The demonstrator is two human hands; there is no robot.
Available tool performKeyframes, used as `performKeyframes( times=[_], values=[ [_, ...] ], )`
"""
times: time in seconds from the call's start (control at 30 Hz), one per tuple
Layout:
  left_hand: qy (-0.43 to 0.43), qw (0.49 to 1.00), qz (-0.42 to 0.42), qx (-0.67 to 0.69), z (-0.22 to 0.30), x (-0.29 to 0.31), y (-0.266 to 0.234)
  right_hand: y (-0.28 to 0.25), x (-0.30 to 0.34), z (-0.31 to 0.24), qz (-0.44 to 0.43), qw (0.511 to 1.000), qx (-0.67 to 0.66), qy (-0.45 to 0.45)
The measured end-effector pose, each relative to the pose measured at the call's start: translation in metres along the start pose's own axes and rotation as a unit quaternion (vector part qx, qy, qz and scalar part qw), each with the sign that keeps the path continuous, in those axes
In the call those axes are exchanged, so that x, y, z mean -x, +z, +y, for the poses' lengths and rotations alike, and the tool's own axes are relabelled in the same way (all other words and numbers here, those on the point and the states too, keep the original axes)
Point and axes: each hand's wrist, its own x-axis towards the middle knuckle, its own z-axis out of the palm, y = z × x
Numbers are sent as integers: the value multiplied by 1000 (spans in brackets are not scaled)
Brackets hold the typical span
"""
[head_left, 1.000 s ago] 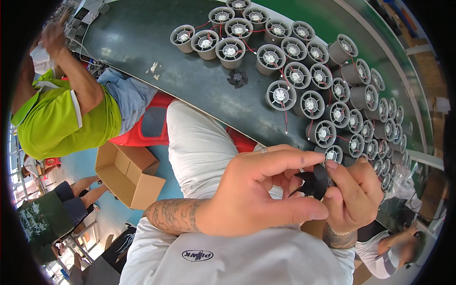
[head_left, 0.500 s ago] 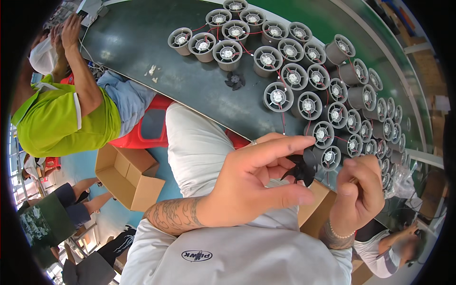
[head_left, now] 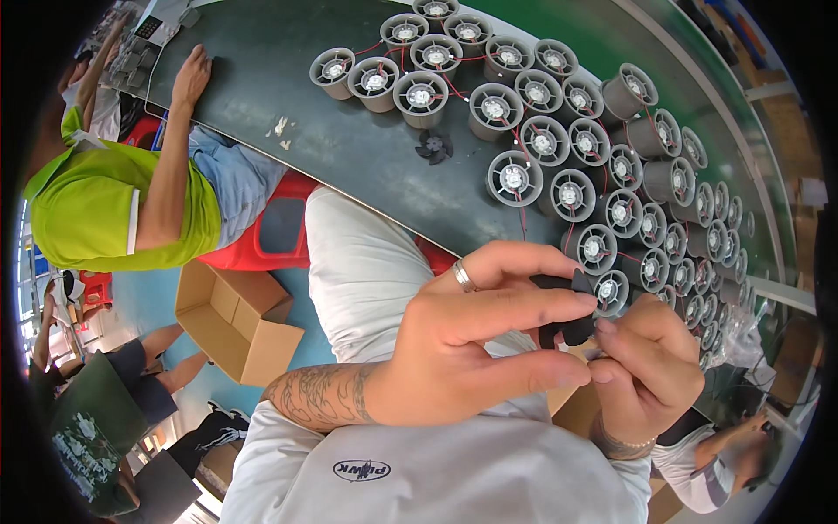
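Right of centre in the frame, the left hand's [head_left: 480, 332] fingers clamp a black fan wheel [head_left: 572, 334]; the right hand's [head_left: 650, 371] fingers press together beside it, any contents unclear.

From my remote head view I record a pale grey shirt [head_left: 454, 480], its chest marked with a small dark oval logo [head_left: 362, 470] whose lettering sits inverted. The trousers [head_left: 353, 271] are off-white, with soft creases along the leg. On one finger of the left hand [head_left: 489, 323] I note a silver ring [head_left: 463, 276]. Dark line tattoos [head_left: 323, 397] cover the left forearm. Below the right hand [head_left: 650, 371], I log a pale beaded bracelet [head_left: 635, 444] and further inking.
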Motion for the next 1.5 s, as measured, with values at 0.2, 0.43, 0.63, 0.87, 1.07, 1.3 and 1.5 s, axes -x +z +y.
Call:
performKeyframes(
  times=[0.2,0.43,0.63,0.87,1.07,1.3,1.5],
  values=[
    [51,993,7,-105,1,-2,0,-1,-1,-1,3,998,-9,55],
    [31,997,-4,-66,3,-1,-1,-6,-7,-5,-21,975,-122,186],
    [55,998,-6,-27,-2,-3,5,-4,-5,-5,-15,945,-211,250],
    [70,993,-17,-89,0,-6,2,-4,-4,-6,-30,941,-221,256],
    [84,989,-27,-122,-2,-2,3,-4,-6,-10,-44,938,-220,263],
    [157,969,11,-189,-12,3,5,-1,-5,-13,-45,925,-252,282],
    [199,951,32,-235,-18,6,7,-1,-5,-15,-44,929,-234,283]
  ],
)
